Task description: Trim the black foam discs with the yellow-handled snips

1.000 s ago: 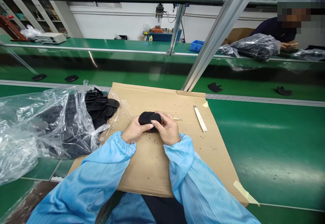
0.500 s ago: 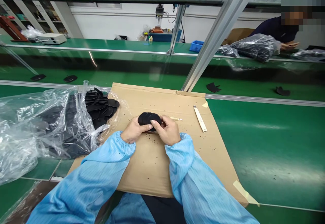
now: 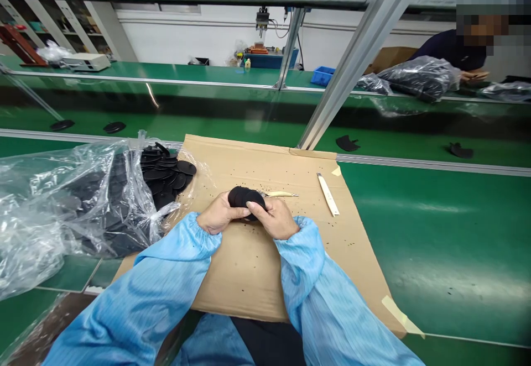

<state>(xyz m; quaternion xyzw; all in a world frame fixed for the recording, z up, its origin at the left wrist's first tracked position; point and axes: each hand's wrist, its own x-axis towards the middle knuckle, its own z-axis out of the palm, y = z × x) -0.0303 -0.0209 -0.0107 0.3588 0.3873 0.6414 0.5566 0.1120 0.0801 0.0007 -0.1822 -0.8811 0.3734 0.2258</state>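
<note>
Between my two hands is a small stack of flat black rounded pieces (image 3: 244, 195), held above the cardboard sheet (image 3: 232, 277). My left hand (image 3: 216, 213) grips its left side, thumb across the front. On the right side my right hand (image 3: 279, 217) is closed, its thumb pressed on the front piece; its other fingers are mostly hidden. Just behind the right hand lies a slim tool with a yellowish handle (image 3: 282, 193), partly covered. A cream-handled knife-like tool (image 3: 327, 194) rests farther right on the cardboard.
A clear plastic bag (image 3: 74, 205) spills many black pieces (image 3: 166, 175) at left. Black specks dot the cardboard. Loose black pieces (image 3: 347, 143) lie on the green conveyor beyond. A metal post (image 3: 336, 73) rises behind the cardboard. Another person (image 3: 448, 45) sits across at far right.
The stack has shifted slightly right and its pieces sit closer together, less fanned. My right hand has moved a little right and down, and more of the yellowish tool shows.
</note>
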